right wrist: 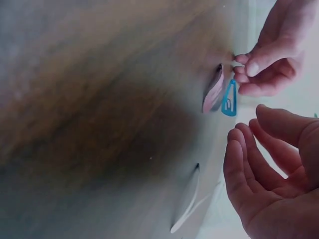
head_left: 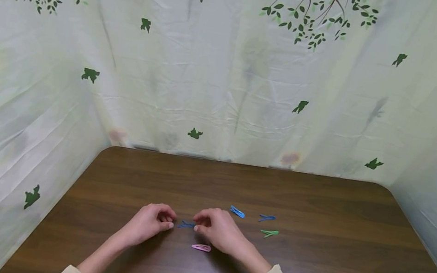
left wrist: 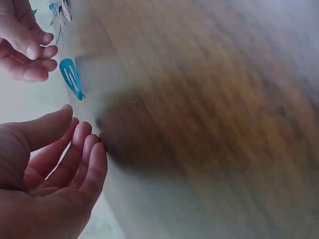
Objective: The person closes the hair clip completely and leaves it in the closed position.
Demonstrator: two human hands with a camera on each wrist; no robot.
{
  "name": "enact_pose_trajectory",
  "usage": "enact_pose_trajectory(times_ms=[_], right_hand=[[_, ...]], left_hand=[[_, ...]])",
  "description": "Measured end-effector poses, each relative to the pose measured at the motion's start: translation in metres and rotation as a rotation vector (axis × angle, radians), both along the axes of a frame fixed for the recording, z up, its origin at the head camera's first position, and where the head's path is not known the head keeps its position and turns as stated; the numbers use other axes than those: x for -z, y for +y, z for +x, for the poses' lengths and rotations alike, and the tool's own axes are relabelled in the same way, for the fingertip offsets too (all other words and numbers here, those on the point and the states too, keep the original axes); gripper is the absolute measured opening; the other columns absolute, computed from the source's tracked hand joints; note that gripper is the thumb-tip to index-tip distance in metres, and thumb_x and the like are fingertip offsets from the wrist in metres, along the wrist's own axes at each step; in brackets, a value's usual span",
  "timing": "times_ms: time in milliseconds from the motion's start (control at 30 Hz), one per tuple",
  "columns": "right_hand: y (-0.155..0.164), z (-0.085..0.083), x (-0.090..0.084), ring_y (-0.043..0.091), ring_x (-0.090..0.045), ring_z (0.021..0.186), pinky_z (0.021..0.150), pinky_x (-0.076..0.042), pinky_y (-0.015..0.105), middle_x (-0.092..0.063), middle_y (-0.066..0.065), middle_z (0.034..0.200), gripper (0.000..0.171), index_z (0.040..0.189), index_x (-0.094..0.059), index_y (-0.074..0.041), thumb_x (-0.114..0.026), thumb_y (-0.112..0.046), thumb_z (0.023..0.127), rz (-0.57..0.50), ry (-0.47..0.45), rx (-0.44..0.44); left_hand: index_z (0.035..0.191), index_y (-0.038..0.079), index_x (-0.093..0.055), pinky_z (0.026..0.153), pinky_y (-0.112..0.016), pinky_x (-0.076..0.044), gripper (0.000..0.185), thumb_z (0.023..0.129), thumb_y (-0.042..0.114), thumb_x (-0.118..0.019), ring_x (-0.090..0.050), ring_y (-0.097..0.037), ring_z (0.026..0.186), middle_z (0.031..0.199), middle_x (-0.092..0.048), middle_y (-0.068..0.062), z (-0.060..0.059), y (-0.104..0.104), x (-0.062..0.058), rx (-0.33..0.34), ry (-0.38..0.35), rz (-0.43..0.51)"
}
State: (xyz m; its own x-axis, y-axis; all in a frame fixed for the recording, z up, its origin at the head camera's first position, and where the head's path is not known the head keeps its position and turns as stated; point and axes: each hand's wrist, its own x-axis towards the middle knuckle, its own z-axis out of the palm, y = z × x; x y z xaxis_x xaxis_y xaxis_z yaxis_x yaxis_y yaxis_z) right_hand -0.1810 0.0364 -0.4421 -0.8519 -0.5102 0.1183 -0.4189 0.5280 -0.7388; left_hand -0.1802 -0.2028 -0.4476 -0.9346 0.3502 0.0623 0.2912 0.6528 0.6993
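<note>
A blue snap hair clip (head_left: 186, 225) lies on the table between my two hands, its halves spread apart. My left hand (head_left: 149, 222) is just left of it, fingers loosely bent and thumb apart from them. On the other side is my right hand (head_left: 219, 231), similarly relaxed, its fingertips close to the clip's right end. Both wrist views show a gap between the blue clip (left wrist: 66, 63) and the fingers, and neither hand holds anything. Nearer me, below the right hand, lies a pink hair clip (head_left: 201, 247).
Right of my right hand lie a light blue hair clip (head_left: 237, 212), a darker blue one (head_left: 267, 218) and a green one (head_left: 269, 233). The brown wooden table (head_left: 330, 264) is surrounded by pale curtains (head_left: 218, 80) with leaf prints.
</note>
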Motion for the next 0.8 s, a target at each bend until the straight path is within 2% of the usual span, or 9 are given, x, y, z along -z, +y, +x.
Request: enact_pose_trajectory(times_ms=[267, 433, 800], right_hand=[[-0.007, -0.008, 0.006, 0.0, -0.06, 0.074, 0.071, -0.049, 0.021, -0.068, -0.008, 0.08, 0.015, 0.101, -0.074, -0.006, -0.075, -0.007, 0.086, -0.01, -0.05, -0.034], [-0.01, -0.013, 0.01, 0.001, -0.059, 0.071, 0.068, -0.049, 0.021, -0.066, -0.011, 0.077, 0.014, 0.098, -0.075, -0.008, -0.076, -0.007, 0.083, -0.003, -0.076, -0.034], [-0.016, -0.022, 0.013, -0.001, -0.056, 0.066, 0.065, -0.047, 0.02, -0.063, -0.014, 0.069, 0.009, 0.089, -0.075, -0.012, -0.08, -0.011, 0.082, 0.048, -0.068, -0.037]], left_hand=[[0.095, 0.005, -0.072, 0.067, -0.024, -0.049, 0.011, 0.084, 0.002, -0.074, -0.058, -0.011, 0.074, 0.081, -0.064, 0.004, -0.006, -0.007, 0.005, 0.05, -0.024, 0.029], [0.096, 0.004, -0.072, 0.067, -0.024, -0.049, 0.01, 0.086, 0.004, -0.074, -0.058, -0.011, 0.074, 0.082, -0.064, 0.002, -0.011, -0.011, 0.008, 0.093, -0.052, 0.072], [0.096, 0.003, -0.072, 0.066, -0.024, -0.048, 0.009, 0.087, 0.004, -0.072, -0.058, -0.013, 0.074, 0.081, -0.064, 0.001, -0.012, -0.011, 0.007, 0.079, -0.104, 0.081]])
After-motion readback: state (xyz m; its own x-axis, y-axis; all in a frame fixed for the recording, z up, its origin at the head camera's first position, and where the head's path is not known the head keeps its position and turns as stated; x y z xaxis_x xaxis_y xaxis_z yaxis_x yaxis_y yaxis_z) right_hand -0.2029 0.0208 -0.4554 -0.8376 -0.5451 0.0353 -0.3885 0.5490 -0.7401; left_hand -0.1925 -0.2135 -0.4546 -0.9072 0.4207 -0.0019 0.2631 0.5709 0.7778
